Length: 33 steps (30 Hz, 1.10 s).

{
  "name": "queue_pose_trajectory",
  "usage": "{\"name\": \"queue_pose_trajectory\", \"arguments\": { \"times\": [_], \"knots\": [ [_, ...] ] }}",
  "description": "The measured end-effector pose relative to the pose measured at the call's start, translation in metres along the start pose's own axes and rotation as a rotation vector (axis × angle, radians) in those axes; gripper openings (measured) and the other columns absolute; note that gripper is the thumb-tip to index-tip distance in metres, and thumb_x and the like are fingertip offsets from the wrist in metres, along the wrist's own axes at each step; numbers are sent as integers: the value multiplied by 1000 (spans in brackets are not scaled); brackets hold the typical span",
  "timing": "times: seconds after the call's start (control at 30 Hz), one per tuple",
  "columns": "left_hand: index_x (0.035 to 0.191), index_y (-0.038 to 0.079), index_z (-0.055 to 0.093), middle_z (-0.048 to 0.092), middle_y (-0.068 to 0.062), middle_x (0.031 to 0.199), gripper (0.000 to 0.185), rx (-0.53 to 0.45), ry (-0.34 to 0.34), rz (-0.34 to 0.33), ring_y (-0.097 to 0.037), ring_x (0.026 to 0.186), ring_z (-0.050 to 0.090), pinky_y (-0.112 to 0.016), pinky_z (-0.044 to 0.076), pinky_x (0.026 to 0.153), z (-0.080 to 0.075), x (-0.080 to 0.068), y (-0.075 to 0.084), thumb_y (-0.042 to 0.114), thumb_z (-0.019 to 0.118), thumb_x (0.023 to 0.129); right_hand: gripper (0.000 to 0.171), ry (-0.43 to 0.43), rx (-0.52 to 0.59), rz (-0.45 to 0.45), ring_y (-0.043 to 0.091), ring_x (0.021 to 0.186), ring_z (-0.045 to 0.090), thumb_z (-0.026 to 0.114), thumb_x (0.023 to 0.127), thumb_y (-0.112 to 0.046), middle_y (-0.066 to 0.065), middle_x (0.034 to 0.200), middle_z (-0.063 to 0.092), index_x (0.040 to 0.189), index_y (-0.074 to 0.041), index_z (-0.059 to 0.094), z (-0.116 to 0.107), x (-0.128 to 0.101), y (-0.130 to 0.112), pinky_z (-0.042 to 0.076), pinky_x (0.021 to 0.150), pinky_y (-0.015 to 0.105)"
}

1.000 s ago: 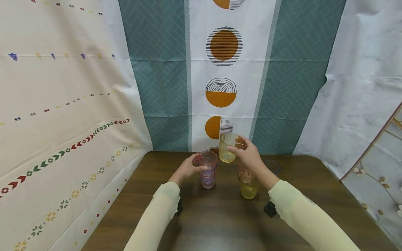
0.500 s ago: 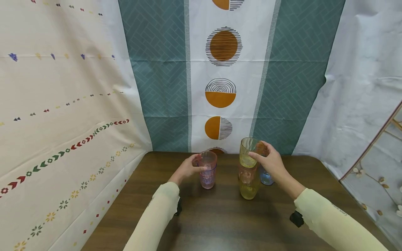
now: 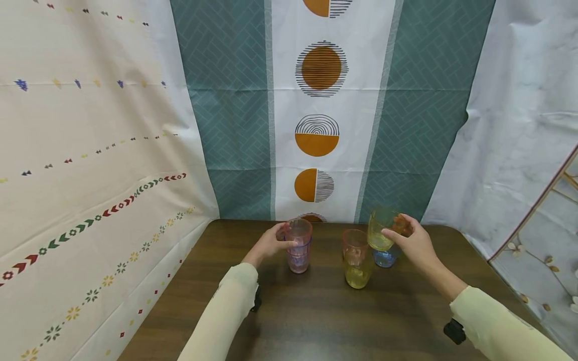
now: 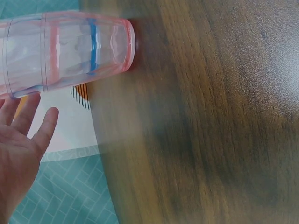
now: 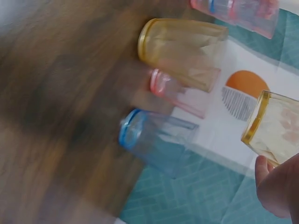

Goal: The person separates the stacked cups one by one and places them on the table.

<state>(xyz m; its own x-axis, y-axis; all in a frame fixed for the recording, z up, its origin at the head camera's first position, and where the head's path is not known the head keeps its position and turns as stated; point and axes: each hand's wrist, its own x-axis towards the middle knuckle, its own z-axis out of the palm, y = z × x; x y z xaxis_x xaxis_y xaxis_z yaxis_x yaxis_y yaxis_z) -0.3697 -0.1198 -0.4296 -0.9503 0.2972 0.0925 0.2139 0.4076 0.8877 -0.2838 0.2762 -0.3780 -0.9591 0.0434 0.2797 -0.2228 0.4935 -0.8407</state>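
Yellow cup (image 3: 381, 229) held above blue cup (image 3: 385, 257), right hand (image 3: 413, 243) fingers curled round it. Left hand (image 3: 269, 242) fingers wrap pink stacked cups (image 3: 298, 245) on surface (image 3: 316, 321). No readable labels.

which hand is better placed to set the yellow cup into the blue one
Right. The right hand already grips the clear yellow plastic cup just above the blue plastic cup, while the left hand holds the pink plastic cup stack across the dark wooden table.
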Motion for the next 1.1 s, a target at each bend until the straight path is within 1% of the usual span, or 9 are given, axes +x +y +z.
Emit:
{"name": "queue_pose_trajectory", "arguments": {
  "times": [0.13,0.3,0.5,0.63,0.8,1.1],
  "knots": [
    [148,7,43,46,-11,150,76,-8,-2,-4,-30,139,41,-48,37,111,1,1,-1,27,81,85,92,2,-1,11,42,136,38,67,94,-45,22,152,38,156,2,18,-5,-6,10,37,107,56],
    [147,7,44,47,-11,149,75,-21,0,-7,-31,139,42,-49,37,110,1,0,0,28,80,85,92,-23,-3,20,44,136,36,67,94,-43,24,152,36,155,4,16,-9,-14,23,34,107,59],
    [146,5,44,48,-13,148,74,-17,5,0,-32,137,43,-49,38,110,1,1,0,25,80,85,94,-42,-30,40,46,135,35,68,93,-45,27,151,36,154,5,17,-12,-22,43,34,106,61],
    [146,5,45,48,-13,148,74,-3,6,-1,-32,137,43,-49,39,109,0,0,1,27,81,85,95,-46,-35,48,47,134,36,69,92,-44,28,149,37,153,7,16,-9,-28,53,33,106,61],
    [145,6,45,49,-13,148,73,11,10,-10,-32,138,43,-50,39,109,-1,-1,3,27,80,85,95,-46,-51,72,45,132,39,71,91,-44,27,148,38,153,7,18,-2,-32,66,36,105,58],
    [146,9,45,47,-11,149,74,29,4,-20,-31,139,42,-50,38,109,0,-1,2,31,80,85,97,-57,-73,121,48,131,37,74,89,-42,30,147,37,151,9,19,6,-39,82,37,104,61]
  ]
}}
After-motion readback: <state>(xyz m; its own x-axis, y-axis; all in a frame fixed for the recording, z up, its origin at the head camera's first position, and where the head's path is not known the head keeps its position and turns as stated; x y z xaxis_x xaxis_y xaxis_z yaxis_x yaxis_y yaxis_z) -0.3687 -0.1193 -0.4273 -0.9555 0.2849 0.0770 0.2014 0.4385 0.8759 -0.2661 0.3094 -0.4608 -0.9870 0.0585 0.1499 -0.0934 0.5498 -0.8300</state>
